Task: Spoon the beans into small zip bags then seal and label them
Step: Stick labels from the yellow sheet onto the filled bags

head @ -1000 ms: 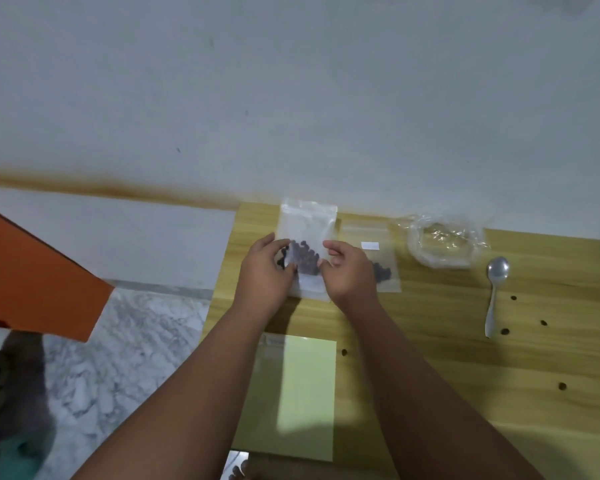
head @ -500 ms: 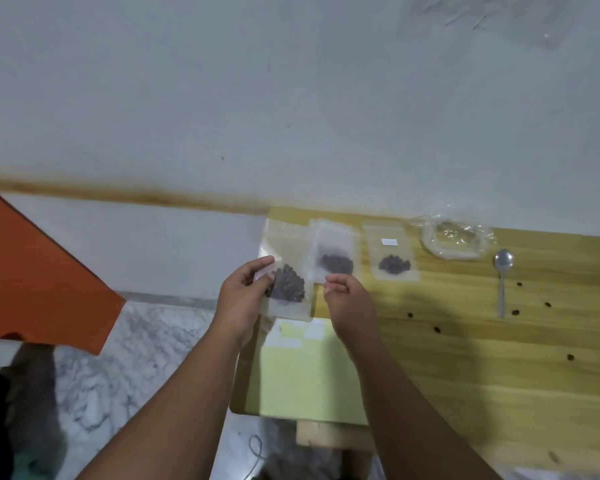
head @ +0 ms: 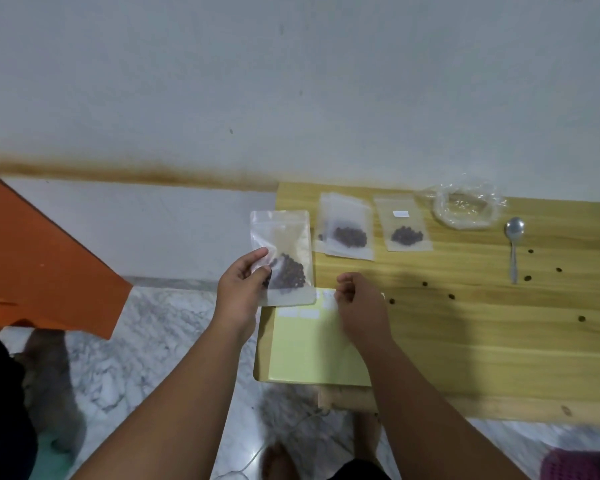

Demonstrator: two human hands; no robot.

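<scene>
Past the table's left edge (head: 278, 216), left hand (head: 239, 289) pinching a bean bag (head: 283, 258); right hand (head: 361, 303) curled over label sheet (head: 312, 348).

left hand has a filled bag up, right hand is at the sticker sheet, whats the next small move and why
Probably peel one white label off the sheet with the right hand and stick it on the bag in the left hand. That bag shows no label, while the bag on the table has one.

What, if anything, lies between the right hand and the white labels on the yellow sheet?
Nothing visible. The right hand hovers at the top edge of the yellow label sheet, beside the white labels; the left hand holds the bean bag off to the side.
</scene>
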